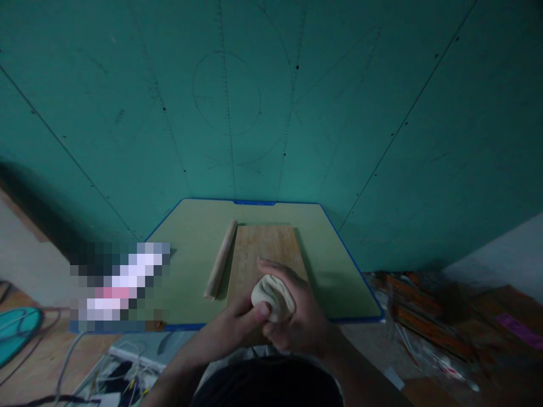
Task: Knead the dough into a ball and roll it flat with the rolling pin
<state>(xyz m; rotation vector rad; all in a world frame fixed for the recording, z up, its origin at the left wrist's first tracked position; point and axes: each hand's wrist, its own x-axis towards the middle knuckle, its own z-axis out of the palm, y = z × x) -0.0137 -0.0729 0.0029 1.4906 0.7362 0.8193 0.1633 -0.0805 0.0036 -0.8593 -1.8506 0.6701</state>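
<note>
A ball of pale dough (271, 295) with folds in its top is held between my two hands, over the near part of a wooden board (266, 243). My left hand (244, 319) closes on it from the left, its thumb pressing the near side. From the right my right hand (303, 308) wraps around it, with fingers curled along the far and right sides. The dough's underside is hidden by my hands. Left of the board lies a wooden rolling pin (221, 260), slanted away from me.
The board and pin rest on a pale green, blue-edged table (343, 282) against a green wall (263, 113). A blurred-out object (127, 282) covers the table's left corner. Cables and a bin (127, 367) stand below left; wrapped wooden pieces (428, 316) and a cardboard box (504, 305) lie at right.
</note>
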